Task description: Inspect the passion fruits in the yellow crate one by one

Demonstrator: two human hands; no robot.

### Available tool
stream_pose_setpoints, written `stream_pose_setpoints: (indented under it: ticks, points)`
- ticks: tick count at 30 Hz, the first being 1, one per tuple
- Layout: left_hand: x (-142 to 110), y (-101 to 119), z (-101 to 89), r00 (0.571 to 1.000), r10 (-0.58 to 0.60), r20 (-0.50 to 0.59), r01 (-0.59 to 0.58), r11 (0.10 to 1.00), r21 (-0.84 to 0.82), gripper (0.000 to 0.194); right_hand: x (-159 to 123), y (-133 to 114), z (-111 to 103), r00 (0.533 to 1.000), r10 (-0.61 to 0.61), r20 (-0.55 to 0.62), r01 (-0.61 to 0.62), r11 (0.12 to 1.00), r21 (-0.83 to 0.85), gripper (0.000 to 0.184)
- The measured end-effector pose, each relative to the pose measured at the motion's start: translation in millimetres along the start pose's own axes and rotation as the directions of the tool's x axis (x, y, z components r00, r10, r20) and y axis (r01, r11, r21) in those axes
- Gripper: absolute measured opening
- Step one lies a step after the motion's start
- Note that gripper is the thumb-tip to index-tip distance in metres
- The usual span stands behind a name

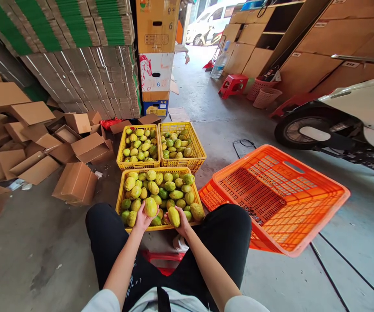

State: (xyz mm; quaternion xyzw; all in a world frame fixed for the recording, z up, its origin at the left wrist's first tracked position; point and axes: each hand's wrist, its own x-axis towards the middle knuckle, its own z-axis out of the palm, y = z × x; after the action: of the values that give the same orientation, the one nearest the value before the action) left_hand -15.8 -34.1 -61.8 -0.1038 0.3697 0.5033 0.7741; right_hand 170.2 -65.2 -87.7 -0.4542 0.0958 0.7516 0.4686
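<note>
I sit over a yellow crate [122, 190] full of yellow-green fruits. My left hand [141, 220] is closed round one yellow-green fruit [150, 206] at the crate's near edge. My right hand [181, 220] grips another yellow-green fruit [174, 216] beside it. Both hands are close together above the near rim. Two more yellow crates, the far left crate [119, 156] and the far right crate [198, 149], stand behind it, also holding fruits.
An empty orange crate [281, 242] lies tilted to my right on another one. Loose cardboard boxes [76, 184] lie scattered at the left, flattened cartons [86, 78] stacked behind. A scooter [352, 117] is parked at the right. A red stool [232, 84] stands farther back.
</note>
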Motion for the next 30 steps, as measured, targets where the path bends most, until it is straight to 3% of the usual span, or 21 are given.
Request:
stream_pose_setpoints:
  ticks: [7,12,16,19,25,30]
  points:
    - [2,-2,-0.9,0.994,0.083,-0.064,-0.082,0.997,0.007,0.025,1,1,-4,0.996,0.084,0.044,-0.082,0.996,-0.047,0.042]
    - [6,-3,-2.6,0.996,0.034,-0.079,-0.032,0.999,0.032,0.022,4,4,-6,0.995,0.07,0.069,-0.064,0.994,-0.085,0.041]
    - [4,-1,-1.9,0.996,-0.047,-0.073,0.05,0.998,0.042,0.038,6,4,-6,0.999,0.044,0.027,-0.04,0.993,-0.111,0.035]
    - [1,0,-1.6,0.997,-0.039,-0.064,0.041,0.999,0.021,0.049,8,5,-7,1.0,0.011,0.022,-0.009,0.994,-0.108,0.028]
    - [2,0,-1.0,1.0,-0.029,-0.005,0.029,1.0,0.009,0.03,10,5,-9,0.998,-0.051,0.026,0.053,0.994,-0.091,0.024]
    - [2,-1,1.0,0.995,0.038,-0.095,-0.037,0.999,0.019,0.014,7,3,-8,1.0,0.021,0.023,-0.019,0.999,-0.051,0.031]
